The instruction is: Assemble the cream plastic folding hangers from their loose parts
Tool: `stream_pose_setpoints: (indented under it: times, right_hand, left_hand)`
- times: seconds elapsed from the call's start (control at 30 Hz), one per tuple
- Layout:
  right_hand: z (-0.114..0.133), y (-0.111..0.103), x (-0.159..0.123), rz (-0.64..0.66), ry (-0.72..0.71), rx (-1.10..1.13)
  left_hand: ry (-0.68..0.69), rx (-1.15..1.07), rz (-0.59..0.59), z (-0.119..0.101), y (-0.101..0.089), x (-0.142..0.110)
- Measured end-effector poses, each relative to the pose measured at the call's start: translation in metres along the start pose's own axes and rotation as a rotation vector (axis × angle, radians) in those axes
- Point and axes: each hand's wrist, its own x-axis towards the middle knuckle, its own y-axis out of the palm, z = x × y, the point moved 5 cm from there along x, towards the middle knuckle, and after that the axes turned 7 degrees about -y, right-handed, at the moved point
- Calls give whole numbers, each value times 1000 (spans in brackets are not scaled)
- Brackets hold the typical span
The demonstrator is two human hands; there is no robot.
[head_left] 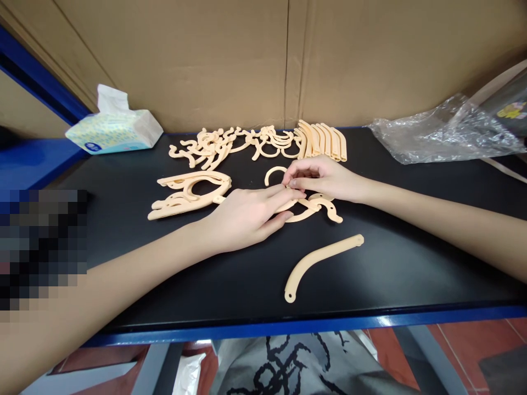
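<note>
Both hands meet over a beige plastic folding hanger [307, 215] in the middle of the black table, and its jointed pieces stick out to the right. My left hand [251, 216] lies over the hanger's left part, fingers closed on it and covering much of it. My right hand [319, 176] pinches at the base of a curved hook [272, 173]; its fingertips hide what exactly they grip. A loose curved hanger arm [319, 263] rests nearer the front edge. Just left of my hands lies a folded hanger [193, 192].
At the back are a heap of small hook pieces [214, 145], several rings and hooks [274, 141], and a row of hanger arms [325, 141]. A tissue pack [115, 130] stands back left; a clear plastic bag [432, 134] lies back right. A blue edge [263, 329] borders the table's front.
</note>
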Motion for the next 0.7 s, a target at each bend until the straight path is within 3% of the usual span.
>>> stream_pose_setpoints:
  times: [0.7]
  right_hand:
    - [5,2,0,9,-33,-106]
  left_hand:
    - [9,-8,-6,0,1,0]
